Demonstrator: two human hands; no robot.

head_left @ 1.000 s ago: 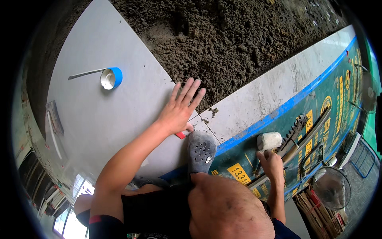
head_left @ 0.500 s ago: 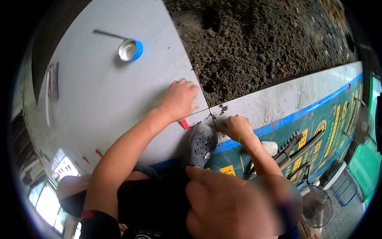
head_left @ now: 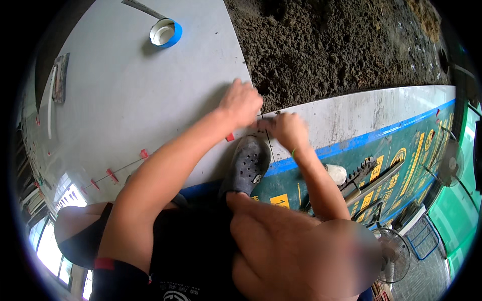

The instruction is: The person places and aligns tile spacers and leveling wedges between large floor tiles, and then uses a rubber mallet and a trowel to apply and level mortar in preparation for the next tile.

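My left hand (head_left: 242,104) is over the right edge of a large pale grey tile (head_left: 170,95), beside the bed of dark, crumbly mortar (head_left: 326,50). Its fingers are bent but loosely apart, and I see nothing in them. Close by on the right, my right hand (head_left: 291,131) reaches over the corner where the tile joints meet. Its fingers point left toward my left hand and are smeared by motion, so whether they hold anything is unclear. A red wedge (head_left: 230,137) stands in the joint below my left hand. My grey clog (head_left: 247,163) rests on the tiles just below both hands.
A blue-and-white cup (head_left: 164,33) with a flat-handled tool stands on the tile at upper left. More red wedges (head_left: 112,175) line a joint at left. Blue tape (head_left: 341,145) edges the narrow tile strip (head_left: 361,113); tools (head_left: 359,183) and a fan (head_left: 394,256) lie to the right.
Both hands have moved closer together, toward the tile corner. Mortar crumbs seen on the strip beside my right hand no longer show there. The view has shifted, so the cup appears higher.
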